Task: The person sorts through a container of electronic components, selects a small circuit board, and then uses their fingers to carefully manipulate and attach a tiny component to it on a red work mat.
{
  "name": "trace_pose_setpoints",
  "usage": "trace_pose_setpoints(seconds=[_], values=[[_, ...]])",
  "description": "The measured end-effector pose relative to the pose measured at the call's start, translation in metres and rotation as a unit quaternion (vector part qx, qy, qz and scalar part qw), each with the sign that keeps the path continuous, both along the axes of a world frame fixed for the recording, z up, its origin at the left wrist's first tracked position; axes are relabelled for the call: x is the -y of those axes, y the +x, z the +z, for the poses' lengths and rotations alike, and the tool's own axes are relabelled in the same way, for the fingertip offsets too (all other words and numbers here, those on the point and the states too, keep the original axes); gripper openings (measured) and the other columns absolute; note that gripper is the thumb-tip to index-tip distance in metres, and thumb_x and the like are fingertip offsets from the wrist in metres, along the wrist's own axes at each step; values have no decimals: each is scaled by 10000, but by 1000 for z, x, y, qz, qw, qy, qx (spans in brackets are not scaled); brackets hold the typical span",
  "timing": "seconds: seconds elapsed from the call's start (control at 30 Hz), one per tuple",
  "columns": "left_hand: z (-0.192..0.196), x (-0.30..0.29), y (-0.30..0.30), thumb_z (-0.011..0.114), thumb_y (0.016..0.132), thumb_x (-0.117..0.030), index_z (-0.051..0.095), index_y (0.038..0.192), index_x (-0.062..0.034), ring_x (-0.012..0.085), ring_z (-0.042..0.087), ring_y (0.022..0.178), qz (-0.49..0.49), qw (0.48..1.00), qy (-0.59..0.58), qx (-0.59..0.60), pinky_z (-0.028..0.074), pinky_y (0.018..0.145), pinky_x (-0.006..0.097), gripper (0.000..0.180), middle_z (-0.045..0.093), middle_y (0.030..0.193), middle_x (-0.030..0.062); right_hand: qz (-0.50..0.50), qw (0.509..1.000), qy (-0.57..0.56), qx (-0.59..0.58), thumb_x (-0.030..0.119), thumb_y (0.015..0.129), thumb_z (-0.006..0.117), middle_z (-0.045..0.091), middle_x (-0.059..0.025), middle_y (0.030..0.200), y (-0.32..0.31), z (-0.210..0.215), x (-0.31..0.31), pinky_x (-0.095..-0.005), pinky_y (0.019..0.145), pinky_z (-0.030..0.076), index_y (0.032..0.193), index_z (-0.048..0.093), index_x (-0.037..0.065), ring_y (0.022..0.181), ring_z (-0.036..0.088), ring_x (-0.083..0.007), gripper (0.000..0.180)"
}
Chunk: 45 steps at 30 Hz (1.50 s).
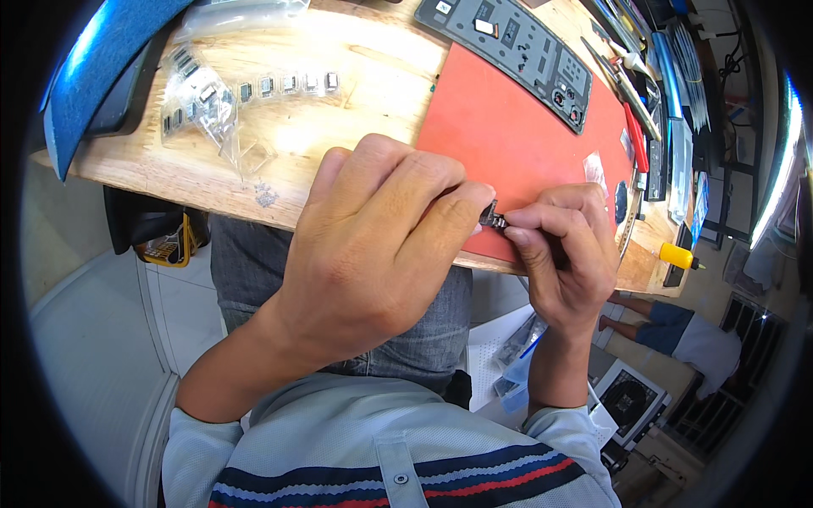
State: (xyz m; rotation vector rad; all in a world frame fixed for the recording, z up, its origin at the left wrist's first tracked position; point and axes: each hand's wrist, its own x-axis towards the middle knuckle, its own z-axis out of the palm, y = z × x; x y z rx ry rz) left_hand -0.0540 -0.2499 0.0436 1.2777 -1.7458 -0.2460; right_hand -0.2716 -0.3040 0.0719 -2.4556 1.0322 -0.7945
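Head view: a small dark component [492,218] with metallic portions is located between the two hands, above the near part of a red mat [508,123] on the wooden worktop [364,118]. The fingers of the left hand [364,245] are bent and pinch the component's left end, partly covering it. The fingers of the right hand [576,250] grasp its right end between thumb and index. The component's exact form is too small to determine. Beyond the hands, a dark grey back panel [517,59] lies partly on the mat. Left of it, clear strips of small parts [288,85] rest on bare wood. A yellow bottle [676,256] lies at the right.
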Motion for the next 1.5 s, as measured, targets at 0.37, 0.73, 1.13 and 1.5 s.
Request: trace_pose_setpoints(seconds=[0.37, 0.73, 1.13, 1.5], values=[[0, -1, 1, 822, 838, -80, 792, 1078, -13, 287, 642, 877, 0, 1000, -1, -1, 523, 774, 399, 251, 714, 971, 100, -3, 1000, -3, 6, 57, 795, 886, 669, -62, 894, 0, -1, -1, -373, 719, 464, 977, 790, 65, 821, 616, -245, 206], [2, -1, 1, 830, 869, -108, 808, 1093, -40, 270, 634, 854, -7, 1000, 2, -16, 500, 774, 380, 235, 757, 959, 75, 1, 1000, 2, 22, 66, 789, 893, 672, -59, 890, 0, -3, 0, -368, 726, 464, 978, 795, 69, 817, 621, -244, 213], [1, -3, 0, 851, 867, -172, 816, 1137, -66, 227, 618, 838, -18, 999, 3, -34, 448, 798, 356, 292, 761, 862, 30, 5, 1000, 0, 28, 81, 797, 894, 670, -60, 888, -1, -2, -1, -358, 704, 469, 977, 808, 67, 826, 636, -232, 201], [7, -3, -4, 861, 831, -114, 812, 1209, -53, 204, 606, 831, -22, 998, 18, -59, 435, 791, 335, 386, 751, 905, 36, 5, 1000, -5, 28, 49, 789, 892, 669, -72, 888, -2, -3, -2, -360, 694, 482, 977, 801, 59, 819, 636, -247, 209]])
